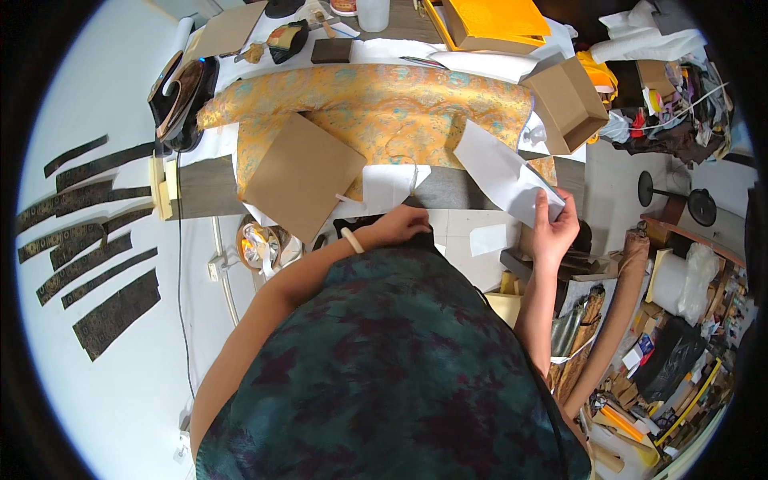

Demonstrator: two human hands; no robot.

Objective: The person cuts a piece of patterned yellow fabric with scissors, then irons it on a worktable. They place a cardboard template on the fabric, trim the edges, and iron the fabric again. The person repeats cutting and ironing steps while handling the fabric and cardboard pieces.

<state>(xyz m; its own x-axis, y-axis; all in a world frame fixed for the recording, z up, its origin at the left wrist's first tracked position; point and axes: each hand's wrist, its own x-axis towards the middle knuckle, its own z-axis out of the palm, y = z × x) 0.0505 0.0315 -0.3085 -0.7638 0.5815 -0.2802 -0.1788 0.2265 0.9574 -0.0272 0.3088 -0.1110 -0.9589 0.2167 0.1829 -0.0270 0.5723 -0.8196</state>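
My right hand (pixel 554 217) grips a white sheet (pixel 494 164) at its lower right end, thumb on top; the sheet slants up over the gold patterned fabric (pixel 384 96) on the worktable (pixel 472 184). My left hand (pixel 404 224), a pale bangle on its wrist, is low at the table's front edge by dark cloth, its fingers curled; what they hold, if anything, I cannot make out. A brown square board (pixel 304 172) lies on the fabric's left part, beside a white paper (pixel 384 190).
An iron (pixel 180 100) stands back left, by a wall with dark fabric strips (pixel 116 308). An open cardboard box (pixel 564 104), a yellow box (pixel 488 24) and a small dark box (pixel 330 50) are at the back. Long rolls (pixel 608 312) and piled materials crowd the right side.
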